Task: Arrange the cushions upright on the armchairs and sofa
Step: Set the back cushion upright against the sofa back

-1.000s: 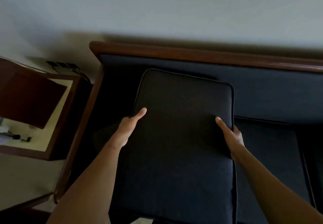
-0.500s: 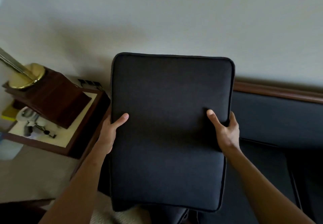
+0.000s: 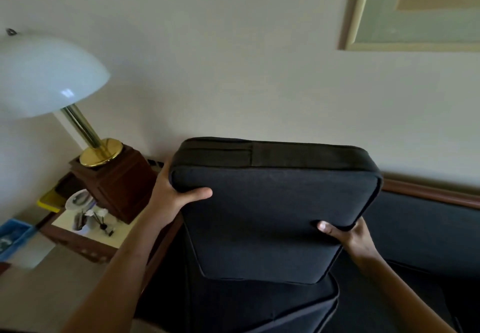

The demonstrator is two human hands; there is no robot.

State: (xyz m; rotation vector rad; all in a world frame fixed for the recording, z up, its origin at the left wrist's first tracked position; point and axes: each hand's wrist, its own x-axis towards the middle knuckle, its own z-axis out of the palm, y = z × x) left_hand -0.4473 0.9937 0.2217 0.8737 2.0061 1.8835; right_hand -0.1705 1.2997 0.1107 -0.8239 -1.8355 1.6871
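Note:
A thick dark navy cushion (image 3: 270,218) is held up in the air above the sofa's left end, its top edge tipped away from me toward the wall. My left hand (image 3: 174,195) grips its upper left corner, thumb across the front face. My right hand (image 3: 348,236) holds the lower right edge, thumb on the front and fingers behind. Below it lies the sofa's dark seat cushion (image 3: 259,306). The sofa backrest (image 3: 426,231), dark with a wooden top rail, shows at the right.
A wooden side table (image 3: 85,239) stands left of the sofa. It carries a brass lamp (image 3: 52,83) with a white shade on a wooden block, a cup and small items. A blue tray (image 3: 13,236) sits far left. A framed picture (image 3: 415,10) hangs upper right.
Both hands have lifted the cushion from the sofa seat and raised it higher. It now tilts with its top edge showing. My view has tipped upward, bringing in the lamp shade and picture.

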